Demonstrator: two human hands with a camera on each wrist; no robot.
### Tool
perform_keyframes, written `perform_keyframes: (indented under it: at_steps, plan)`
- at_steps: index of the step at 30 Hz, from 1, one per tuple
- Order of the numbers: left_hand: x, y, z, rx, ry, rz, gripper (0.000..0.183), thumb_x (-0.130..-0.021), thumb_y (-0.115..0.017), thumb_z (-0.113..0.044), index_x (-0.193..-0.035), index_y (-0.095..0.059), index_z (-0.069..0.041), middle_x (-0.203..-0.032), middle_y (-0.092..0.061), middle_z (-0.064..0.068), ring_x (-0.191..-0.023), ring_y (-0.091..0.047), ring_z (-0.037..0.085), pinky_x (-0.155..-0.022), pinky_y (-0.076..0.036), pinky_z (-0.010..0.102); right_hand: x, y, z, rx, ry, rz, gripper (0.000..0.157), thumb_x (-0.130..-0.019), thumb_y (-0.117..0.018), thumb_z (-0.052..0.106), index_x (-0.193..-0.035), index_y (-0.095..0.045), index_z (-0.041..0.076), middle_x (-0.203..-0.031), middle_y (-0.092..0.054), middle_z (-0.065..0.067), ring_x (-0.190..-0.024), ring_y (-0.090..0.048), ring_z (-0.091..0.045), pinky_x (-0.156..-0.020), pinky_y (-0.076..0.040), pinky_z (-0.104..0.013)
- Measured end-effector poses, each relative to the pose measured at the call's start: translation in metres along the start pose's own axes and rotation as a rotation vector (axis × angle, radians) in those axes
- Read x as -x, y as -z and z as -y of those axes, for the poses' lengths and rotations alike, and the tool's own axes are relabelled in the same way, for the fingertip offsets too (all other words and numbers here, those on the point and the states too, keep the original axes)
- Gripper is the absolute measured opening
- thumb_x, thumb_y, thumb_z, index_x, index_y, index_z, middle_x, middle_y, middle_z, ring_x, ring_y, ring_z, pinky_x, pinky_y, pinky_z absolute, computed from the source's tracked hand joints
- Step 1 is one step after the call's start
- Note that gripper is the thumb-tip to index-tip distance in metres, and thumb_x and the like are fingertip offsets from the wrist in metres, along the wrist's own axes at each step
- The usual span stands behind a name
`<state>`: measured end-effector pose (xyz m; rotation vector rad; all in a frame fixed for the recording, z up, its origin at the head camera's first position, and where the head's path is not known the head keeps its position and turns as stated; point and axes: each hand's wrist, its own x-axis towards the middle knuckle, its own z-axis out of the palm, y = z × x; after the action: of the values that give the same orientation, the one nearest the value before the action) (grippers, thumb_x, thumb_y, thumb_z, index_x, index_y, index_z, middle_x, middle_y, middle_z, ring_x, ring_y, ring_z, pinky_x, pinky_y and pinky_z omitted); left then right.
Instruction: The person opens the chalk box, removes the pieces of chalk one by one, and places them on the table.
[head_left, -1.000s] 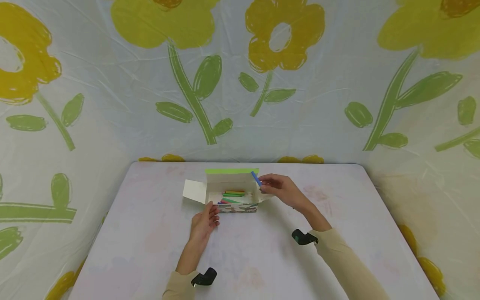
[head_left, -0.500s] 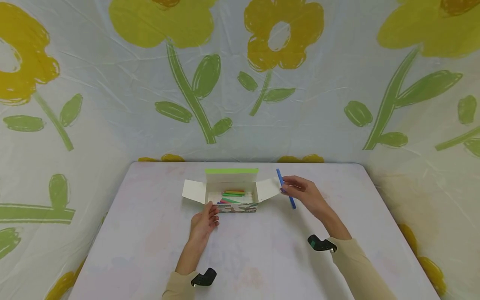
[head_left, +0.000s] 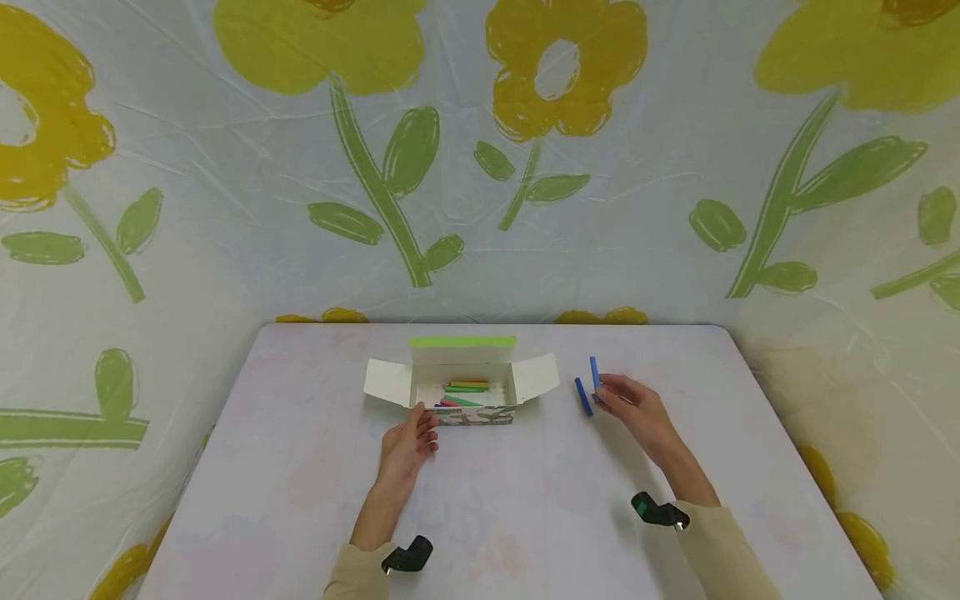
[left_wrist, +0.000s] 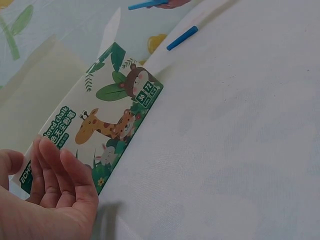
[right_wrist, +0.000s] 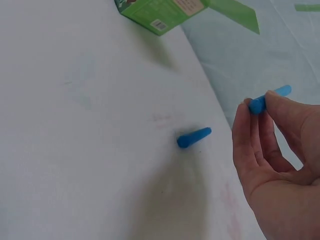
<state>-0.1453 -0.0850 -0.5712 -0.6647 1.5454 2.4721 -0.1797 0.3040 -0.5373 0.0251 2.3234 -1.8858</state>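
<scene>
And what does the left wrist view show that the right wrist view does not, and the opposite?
Only the left wrist view shows the left hand and the giraffe printed on the box. Only the right one shows the box's barcode. Both show the box, a blue chalk on the table and another chalk in the right hand, cut off in the left view.

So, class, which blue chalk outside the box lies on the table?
The loose chalk, between the box and the right hand; the other chalk is pinched in that hand.
</scene>
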Motion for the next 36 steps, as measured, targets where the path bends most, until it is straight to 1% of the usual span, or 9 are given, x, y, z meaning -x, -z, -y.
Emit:
perform_keyframes:
  at_steps: [5,10,14,18,24,26,29,32,36]
  plan:
    - [-0.001,0.001,-0.001,-0.008,0.025,-0.004,0.053,-0.102,-0.065,-0.041,-0.121,-0.062,0.008,-0.095,-0.069,0.005,-0.078,-0.059,0.013,-0.07,-0.052,0.025,0.005,0.005,-0.016,0.044,-0.044,-0.054,0.056,-0.103,-0.066,0.031,-0.146,-0.05,-0.002,-0.141,-0.052,-0.024,-0.106,-0.064,0.001,-0.092,-0.05,-0.015]
    - [0.0,0.001,-0.002,-0.008,0.041,0.001,0.054,-0.102,-0.064,-0.042,-0.123,-0.061,0.008,-0.097,-0.068,0.005,-0.08,-0.058,0.013,-0.07,-0.052,0.025,0.005,0.007,-0.027,0.125,-0.089,-0.121,0.056,-0.102,-0.067,0.034,-0.143,-0.055,0.0,-0.135,-0.06,-0.021,-0.102,-0.062,0.005,-0.089,-0.049,-0.01]
    - [0.0,0.0,-0.003,-0.009,0.046,0.001,0.054,-0.103,-0.063,-0.042,-0.125,-0.06,0.008,-0.096,-0.068,0.004,-0.08,-0.058,0.013,-0.071,-0.052,0.025,0.002,0.007,-0.032,0.158,-0.139,-0.139,0.051,-0.102,-0.066,0.03,-0.142,-0.056,0.0,-0.131,-0.062,-0.017,-0.102,-0.061,0.001,-0.087,-0.05,-0.011]
    - [0.001,-0.001,-0.004,-0.022,0.051,-0.003,0.054,-0.103,-0.063,-0.043,-0.125,-0.06,0.006,-0.097,-0.068,0.003,-0.082,-0.059,0.013,-0.072,-0.052,0.025,-0.002,0.004,-0.031,0.201,-0.168,-0.143,0.044,-0.104,-0.065,0.022,-0.14,-0.057,-0.002,-0.128,-0.063,-0.02,-0.104,-0.064,-0.01,-0.085,-0.053,-0.014]
    - [-0.001,0.0,-0.004,-0.025,0.047,-0.012,0.051,-0.103,-0.063,-0.041,-0.123,-0.062,0.006,-0.097,-0.068,0.005,-0.08,-0.058,0.014,-0.07,-0.052,0.025,-0.007,-0.002,-0.022,0.292,-0.181,-0.131,0.036,-0.105,-0.061,0.016,-0.135,-0.06,-0.005,-0.126,-0.064,-0.024,-0.108,-0.065,-0.027,-0.083,-0.056,-0.02]
    - [-0.002,0.0,-0.004,-0.022,0.042,-0.012,0.05,-0.103,-0.063,-0.041,-0.122,-0.062,0.006,-0.096,-0.069,0.005,-0.079,-0.058,0.013,-0.069,-0.051,0.025,-0.008,-0.003,-0.02,0.328,-0.173,-0.136,0.035,-0.105,-0.062,0.014,-0.133,-0.062,-0.006,-0.122,-0.066,-0.024,-0.104,-0.067,-0.028,-0.08,-0.057,-0.02]
    - [-0.002,0.0,-0.003,-0.017,0.038,-0.013,0.049,-0.103,-0.064,-0.04,-0.12,-0.063,0.006,-0.094,-0.069,0.004,-0.078,-0.058,0.013,-0.069,-0.052,0.025,-0.009,-0.006,-0.02,0.398,-0.134,-0.156,0.03,-0.101,-0.066,0.011,-0.125,-0.065,-0.008,-0.11,-0.07,-0.022,-0.092,-0.068,-0.026,-0.072,-0.055,-0.02]
    - [-0.001,0.0,-0.003,-0.014,0.034,-0.018,0.05,-0.102,-0.064,-0.04,-0.12,-0.063,0.007,-0.093,-0.068,0.003,-0.077,-0.058,0.013,-0.068,-0.052,0.025,-0.011,-0.009,-0.021,0.457,-0.1,-0.177,0.026,-0.098,-0.069,0.008,-0.118,-0.067,-0.009,-0.1,-0.07,-0.019,-0.082,-0.065,-0.023,-0.065,-0.052,-0.02]
    - [-0.002,0.0,-0.001,-0.015,0.034,-0.017,0.054,-0.102,-0.065,-0.041,-0.122,-0.062,0.008,-0.093,-0.068,0.003,-0.077,-0.057,0.013,-0.068,-0.051,0.025,-0.012,-0.013,-0.022,0.493,-0.104,-0.189,0.024,-0.096,-0.07,0.007,-0.114,-0.067,-0.008,-0.096,-0.069,-0.018,-0.08,-0.062,-0.023,-0.063,-0.049,-0.021]
